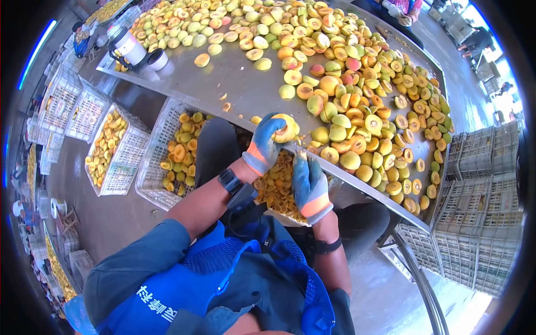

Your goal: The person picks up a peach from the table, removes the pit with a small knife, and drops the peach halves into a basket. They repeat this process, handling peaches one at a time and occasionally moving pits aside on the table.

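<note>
A gloved left hand (266, 146) clamps a yellow fruit (287, 128) by the near table edge (362, 186), best kept steady, while the right hand (311, 190) sits just beside, its grip impossible to tell.

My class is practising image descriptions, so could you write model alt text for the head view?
A person's gloved left hand holds a peach at the edge of a metal table heaped with mostly halved peaches; the gloved right hand is close by. Fruit-filled plastic crates stand at left.
</note>
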A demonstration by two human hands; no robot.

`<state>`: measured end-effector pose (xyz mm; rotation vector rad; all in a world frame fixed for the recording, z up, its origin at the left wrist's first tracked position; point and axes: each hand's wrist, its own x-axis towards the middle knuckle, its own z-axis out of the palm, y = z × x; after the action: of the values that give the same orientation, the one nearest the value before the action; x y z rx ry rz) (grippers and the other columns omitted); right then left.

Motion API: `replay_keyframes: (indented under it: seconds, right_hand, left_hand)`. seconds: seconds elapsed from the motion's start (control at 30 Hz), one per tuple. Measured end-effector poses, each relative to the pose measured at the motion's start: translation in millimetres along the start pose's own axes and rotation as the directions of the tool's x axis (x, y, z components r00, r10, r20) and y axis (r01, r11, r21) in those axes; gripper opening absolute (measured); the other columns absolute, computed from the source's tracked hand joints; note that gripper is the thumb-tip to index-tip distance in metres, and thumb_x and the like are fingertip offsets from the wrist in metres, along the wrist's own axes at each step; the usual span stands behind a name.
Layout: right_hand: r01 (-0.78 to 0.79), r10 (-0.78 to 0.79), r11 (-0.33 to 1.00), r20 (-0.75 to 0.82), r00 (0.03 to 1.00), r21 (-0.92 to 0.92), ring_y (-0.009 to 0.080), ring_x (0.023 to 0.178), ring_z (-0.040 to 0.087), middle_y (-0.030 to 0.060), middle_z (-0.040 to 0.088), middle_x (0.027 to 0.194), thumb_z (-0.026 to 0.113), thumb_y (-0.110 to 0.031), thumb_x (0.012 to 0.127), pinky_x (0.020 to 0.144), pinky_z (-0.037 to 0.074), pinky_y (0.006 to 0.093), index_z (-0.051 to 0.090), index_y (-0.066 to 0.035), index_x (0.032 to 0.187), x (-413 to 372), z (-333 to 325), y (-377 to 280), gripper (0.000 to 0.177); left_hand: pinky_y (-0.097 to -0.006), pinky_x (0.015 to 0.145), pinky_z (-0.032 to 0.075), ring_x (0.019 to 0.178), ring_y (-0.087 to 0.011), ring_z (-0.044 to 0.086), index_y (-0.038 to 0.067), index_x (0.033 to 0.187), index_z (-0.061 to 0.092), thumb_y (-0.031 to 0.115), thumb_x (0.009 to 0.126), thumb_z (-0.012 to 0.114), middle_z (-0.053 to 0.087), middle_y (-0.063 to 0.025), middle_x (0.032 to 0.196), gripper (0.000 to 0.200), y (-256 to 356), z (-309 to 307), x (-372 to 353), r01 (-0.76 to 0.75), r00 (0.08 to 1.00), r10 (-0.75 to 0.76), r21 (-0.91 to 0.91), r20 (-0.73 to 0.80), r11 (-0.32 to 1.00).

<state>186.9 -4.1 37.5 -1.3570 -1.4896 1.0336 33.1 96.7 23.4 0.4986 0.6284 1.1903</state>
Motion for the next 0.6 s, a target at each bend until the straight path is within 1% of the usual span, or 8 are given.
replay_keyframes:
  seconds: [0.07,0.13,0.27,0.37,0.4,0.5,0.53,0.6]
  right_hand:
    - [0.118,-0.125,0.963,-0.011,0.992,-0.241,0.0355,0.093,0.069,0.018,0.07,0.107,0.047,-0.019,0.108,0.081,0.054,0.0371,0.059,0.0,0.131,-0.7,3.2,-2.9,0.032]
    - [-0.066,0.064,0.99,-0.02,0.998,-0.124,0.0431,0.097,0.068,0.0252,0.07,0.104,0.049,-0.022,0.107,0.084,0.054,0.0408,0.059,0.003,0.13,-1.7,5.7,-44.2,0.036]
    - [-0.178,0.177,0.978,-0.014,0.984,-0.111,0.0478,0.103,0.067,0.0332,0.068,0.104,0.051,-0.027,0.106,0.081,0.054,0.0457,0.059,0.005,0.126,-10.1,14.6,-50.6,0.038]
    - [-0.186,0.183,0.977,-0.036,0.982,-0.108,0.0482,0.103,0.066,0.0336,0.067,0.104,0.051,-0.027,0.106,0.079,0.054,0.0465,0.059,0.005,0.127,-15.1,20.1,-46.5,0.039]
    - [-0.102,0.1,0.978,-0.022,0.995,-0.182,0.049,0.102,0.066,0.034,0.068,0.102,0.05,-0.027,0.106,0.078,0.054,0.0476,0.058,0.005,0.128,-14.6,21.6,-43.1,0.039]
    - [-0.203,0.203,0.966,-0.019,0.979,-0.161,0.0498,0.1,0.066,0.0342,0.068,0.099,0.05,-0.028,0.106,0.078,0.054,0.0481,0.058,0.005,0.128,-18.8,23.6,-46.9,0.04]
    - [-0.199,0.196,0.968,-0.035,0.98,-0.152,0.0503,0.099,0.066,0.0342,0.068,0.096,0.051,-0.029,0.106,0.078,0.054,0.0488,0.058,0.005,0.127,-19.7,25.2,-45.0,0.042]
    - [-0.206,0.204,0.962,-0.029,0.979,-0.178,0.0504,0.099,0.066,0.0344,0.068,0.097,0.051,-0.03,0.105,0.079,0.054,0.049,0.058,0.006,0.128,-19.6,28.0,-40.9,0.043]
  left_hand:
    - [-0.0379,0.094,0.055,0.102,-0.0214,0.067,0.005,0.121,0.059,0.019,0.093,0.057,0.066,-0.0107,0.112,0.031,-3.6,2.8,-20.6,0.014,1.0,-0.015,-0.11,-0.013,0.994]
    - [-0.0387,0.099,0.053,0.106,-0.0247,0.066,0.005,0.121,0.057,0.02,0.095,0.052,0.064,-0.0127,0.116,0.031,3.4,19.1,-41.8,0.045,0.998,-0.052,-0.167,-0.033,0.985]
    - [-0.0361,0.101,0.051,0.11,-0.0223,0.063,0.005,0.121,0.057,0.024,0.099,0.048,0.065,-0.0114,0.115,0.03,-13.1,7.8,-58.1,-0.076,0.995,0.085,-0.138,0.057,0.988]
    - [-0.035,0.094,0.053,0.1,-0.02,0.063,0.006,0.118,0.058,0.023,0.097,0.055,0.063,-0.0087,0.107,0.028,-19.6,10.5,-63.6,-0.138,0.99,0.136,-0.141,-0.025,0.98]
    - [-0.0351,0.095,0.052,0.101,-0.019,0.063,0.006,0.116,0.059,0.026,0.098,0.054,0.062,-0.0077,0.107,0.028,-16.4,18.8,-66.4,-0.083,0.995,0.068,-0.232,-0.075,0.969]
    - [-0.0343,0.094,0.052,0.102,-0.0186,0.063,0.006,0.113,0.059,0.025,0.099,0.053,0.061,-0.0076,0.107,0.025,-16.0,18.8,-71.9,-0.172,0.984,0.171,-0.032,-0.048,0.985]
    - [-0.0334,0.093,0.053,0.101,-0.0182,0.062,0.005,0.113,0.058,0.022,0.101,0.05,0.062,-0.0078,0.107,0.023,-18.1,16.1,-72.4,-0.269,0.961,0.276,0.168,-0.02,0.948]
    - [-0.0317,0.091,0.055,0.101,-0.0173,0.062,0.005,0.114,0.056,0.017,0.104,0.043,0.062,-0.0082,0.107,0.02,-21.1,12.5,-70.9,-0.434,0.885,0.455,0.525,0.098,0.732]
